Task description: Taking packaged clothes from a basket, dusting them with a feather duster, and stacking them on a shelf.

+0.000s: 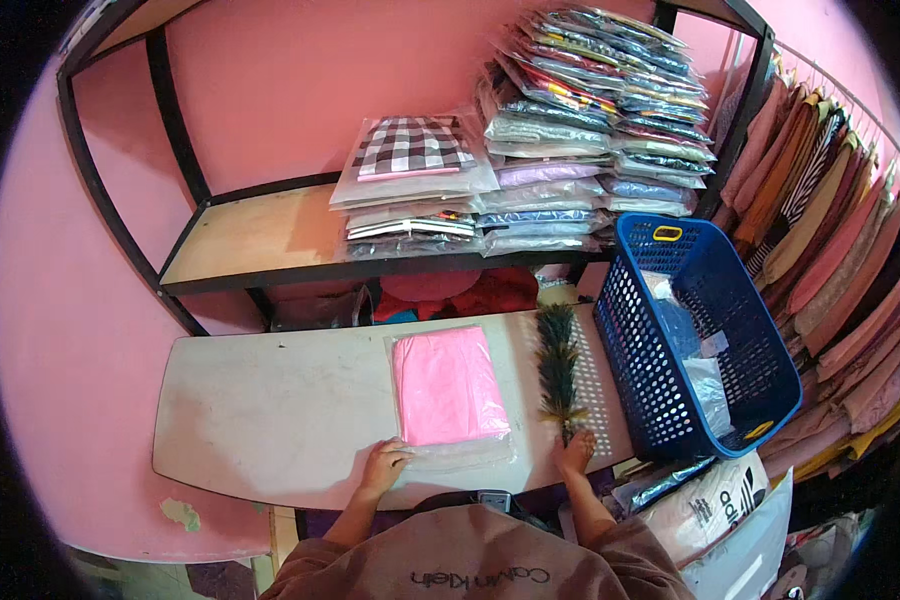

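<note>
A folded pink cloth (450,386) lies flat inside a clear plastic bag (461,454) on a pale board-like tabletop (270,405). My left hand (385,466) is at the bag's near left corner, its curled fingertips on the plastic edge. To the right of the bag, a dark green feather duster (557,360) lies with its bristly head pointing away from me. My right hand (577,451) is closed around its short near end, close to the table's front edge.
A blue perforated laundry basket (637,375) holding packaged items stands at the right. Behind the table, a black-framed shelf (247,232) carries tall stacks of bagged clothes (592,135). Garments on hangers (817,202) fill the far right. Plastic parcels (712,517) sit below the basket.
</note>
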`<state>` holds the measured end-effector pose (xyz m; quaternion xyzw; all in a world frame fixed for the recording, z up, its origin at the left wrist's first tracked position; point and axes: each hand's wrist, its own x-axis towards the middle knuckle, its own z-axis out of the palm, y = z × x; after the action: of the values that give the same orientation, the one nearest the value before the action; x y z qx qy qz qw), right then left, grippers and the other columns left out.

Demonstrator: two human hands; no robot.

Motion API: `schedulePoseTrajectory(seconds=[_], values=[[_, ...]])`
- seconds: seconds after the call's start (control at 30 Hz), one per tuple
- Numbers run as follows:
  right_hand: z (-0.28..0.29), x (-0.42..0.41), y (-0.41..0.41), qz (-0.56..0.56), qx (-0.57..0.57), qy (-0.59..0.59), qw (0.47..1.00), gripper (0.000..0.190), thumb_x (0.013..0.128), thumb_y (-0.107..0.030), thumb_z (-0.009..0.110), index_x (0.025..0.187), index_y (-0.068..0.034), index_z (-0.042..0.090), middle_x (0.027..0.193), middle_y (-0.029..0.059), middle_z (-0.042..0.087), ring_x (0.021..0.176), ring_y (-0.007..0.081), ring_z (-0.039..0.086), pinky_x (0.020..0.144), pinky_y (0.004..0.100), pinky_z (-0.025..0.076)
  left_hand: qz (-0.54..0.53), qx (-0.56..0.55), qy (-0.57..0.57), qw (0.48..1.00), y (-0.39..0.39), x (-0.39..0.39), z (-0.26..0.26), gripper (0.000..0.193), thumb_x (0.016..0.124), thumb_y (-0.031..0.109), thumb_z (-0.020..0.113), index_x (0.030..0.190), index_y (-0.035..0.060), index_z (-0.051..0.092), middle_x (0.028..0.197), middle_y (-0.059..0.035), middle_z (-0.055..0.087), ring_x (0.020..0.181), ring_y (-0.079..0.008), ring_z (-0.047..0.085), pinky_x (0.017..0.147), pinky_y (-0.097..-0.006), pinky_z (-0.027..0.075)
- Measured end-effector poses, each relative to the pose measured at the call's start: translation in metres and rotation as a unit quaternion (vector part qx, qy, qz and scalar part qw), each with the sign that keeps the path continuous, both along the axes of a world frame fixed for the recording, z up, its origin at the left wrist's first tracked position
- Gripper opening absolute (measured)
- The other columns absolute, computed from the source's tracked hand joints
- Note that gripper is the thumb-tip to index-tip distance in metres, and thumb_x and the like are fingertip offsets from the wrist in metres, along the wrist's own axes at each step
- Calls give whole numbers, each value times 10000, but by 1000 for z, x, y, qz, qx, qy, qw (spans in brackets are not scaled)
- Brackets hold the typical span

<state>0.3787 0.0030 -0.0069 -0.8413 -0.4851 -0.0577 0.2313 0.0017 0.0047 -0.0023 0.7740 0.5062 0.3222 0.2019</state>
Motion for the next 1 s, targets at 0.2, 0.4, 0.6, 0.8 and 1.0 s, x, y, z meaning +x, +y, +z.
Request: schedulePoseTrajectory(seconds=[0.2, 0.4, 0.6, 0.8, 1.0], values=[[-2, 9, 16, 87, -53, 190, 976, 430, 736, -180, 565, 1098, 0, 421, 1006, 245, 495, 947, 380, 475, 791, 424, 390, 8, -20, -26, 999, -1, 1, 1, 99, 668, 77, 608, 750, 86, 664, 902, -66, 606, 910, -242, 531, 810, -323, 407], [30, -38, 11, 372, -55, 138, 916, 296, 782, -327, 502, 959, -93, 539, 838, 169, 580, 749, 363, 559, 626, 420, 450, 7, 3, -24, 1000, -2, -1, -8, 101, 664, 63, 603, 737, 91, 666, 907, -70, 608, 933, -238, 531, 821, -322, 399], [28, -47, 40, 259, -94, 53, 960, 251, 778, -340, 504, 835, -100, 550, 750, 144, 570, 646, 337, 570, 553, 438, 451, 16, -2, -9, 1000, -2, 0, -15, 102, 667, 78, 611, 747, 103, 669, 932, -76, 604, 977, -241, 515, 840, -329, 392], [38, -48, 45, 296, -17, 75, 952, 261, 772, -348, 511, 860, -112, 579, 740, 134, 571, 640, 334, 571, 553, 419, 456, 33, -20, -23, 999, -4, 0, -20, 110, 682, 96, 617, 774, 123, 672, 943, -80, 600, 985, -242, 512, 855, -343, 380], [28, -42, 21, 314, -90, 55, 943, 222, 776, -317, 509, 889, -137, 575, 751, 114, 572, 660, 329, 564, 574, 421, 452, 12, -3, -7, 1000, -1, -1, -18, 95, 672, 96, 626, 756, 109, 669, 934, -73, 604, 978, -237, 512, 854, -346, 374]])
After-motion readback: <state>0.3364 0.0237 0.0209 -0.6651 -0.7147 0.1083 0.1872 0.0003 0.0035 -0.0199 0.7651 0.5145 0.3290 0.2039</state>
